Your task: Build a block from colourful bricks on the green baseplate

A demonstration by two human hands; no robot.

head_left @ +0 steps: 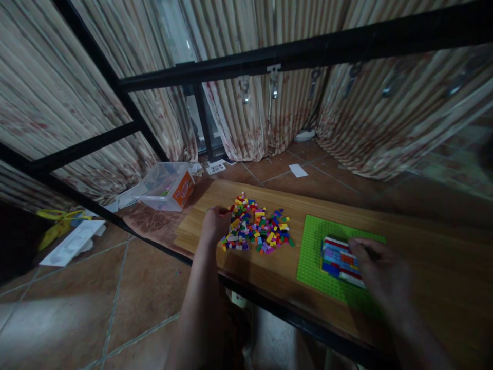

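My left hand (215, 223) reaches the left edge of a loose pile of small toy bricks (260, 228) in many colours. Its fingers are pinched, with a small red toy brick (227, 211) at the tips. My right hand (379, 262) is over a green studded baseplate (308, 257), its fingers curled together and slightly blurred. They are at the right side of a block built of toy bricks (339, 258) in layered rows of white, red, blue and orange. Whatever is between those fingers is hidden.
The wooden bench top (269, 272) has a dark metal frame. Left of it on the tiled floor stands a clear plastic box (157, 187) with an orange label. Black bars (154, 79) cross in front of the striped curtains (239, 31). White paper (298, 170) lies on the floor.
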